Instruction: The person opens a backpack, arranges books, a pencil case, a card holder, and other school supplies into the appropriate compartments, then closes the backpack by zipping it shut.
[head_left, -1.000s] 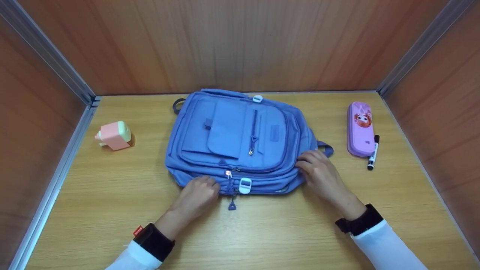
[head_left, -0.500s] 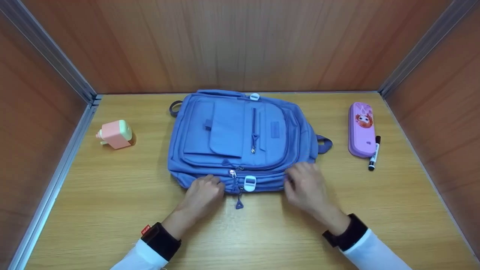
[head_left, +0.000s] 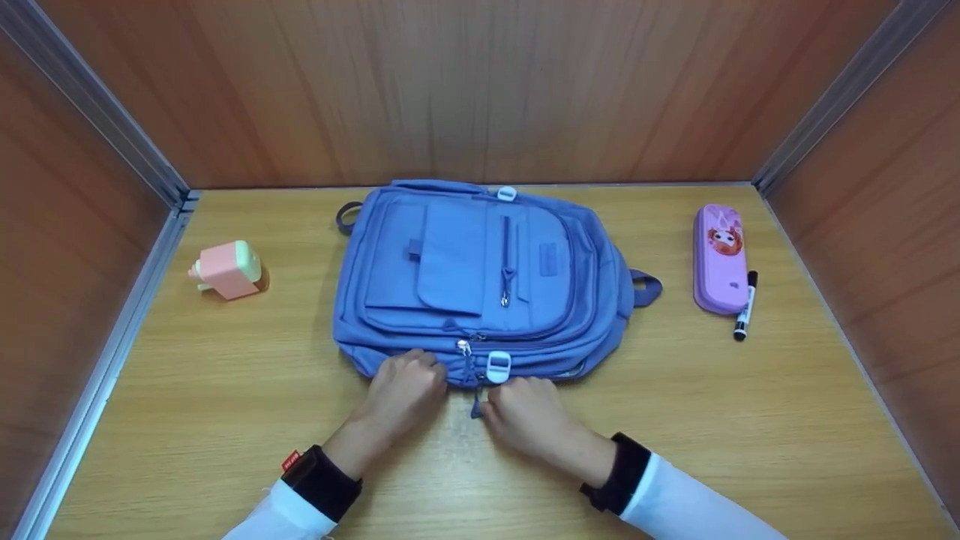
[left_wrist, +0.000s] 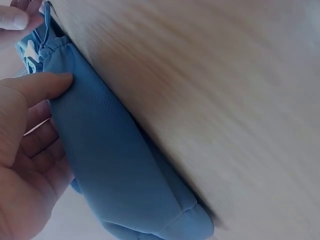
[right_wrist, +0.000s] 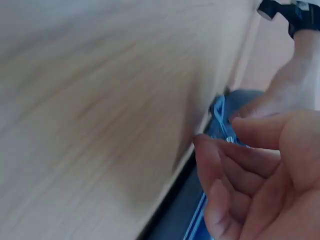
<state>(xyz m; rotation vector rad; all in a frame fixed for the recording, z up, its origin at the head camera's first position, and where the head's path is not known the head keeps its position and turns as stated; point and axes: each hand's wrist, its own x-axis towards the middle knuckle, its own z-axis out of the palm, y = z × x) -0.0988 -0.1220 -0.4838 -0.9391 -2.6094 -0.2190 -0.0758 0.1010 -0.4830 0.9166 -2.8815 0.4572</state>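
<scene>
A blue backpack point(head_left: 457, 262) lies flat on the table, front pockets up. My left hand point(head_left: 409, 382) holds its near side at the left. In the left wrist view, the thumb point(left_wrist: 52, 86) presses on the ribbed side pocket point(left_wrist: 112, 150) and the fingers go behind the fabric. A zipper pull with a triangular end point(head_left: 476, 409) hangs over the near side. My right hand point(head_left: 525, 412) is right beside this pull, below a white buckle point(head_left: 499, 367). In the right wrist view, its fingers are loosely curled, with thumb and forefinger apart near the blue pull loop point(right_wrist: 219, 111).
On the left lies a pink and pale green bottle-like object point(head_left: 229, 270). A purple pencil case point(head_left: 720, 262) with a cartoon picture lies at the right, a black and white marker point(head_left: 745, 307) against it. Wooden panels point(head_left: 465, 90) enclose the table at the back and sides.
My right hand has moved left along the backpack's near side, from the right corner to the hanging zipper pull. The left hand keeps its hold. The backpack shifted slightly.
</scene>
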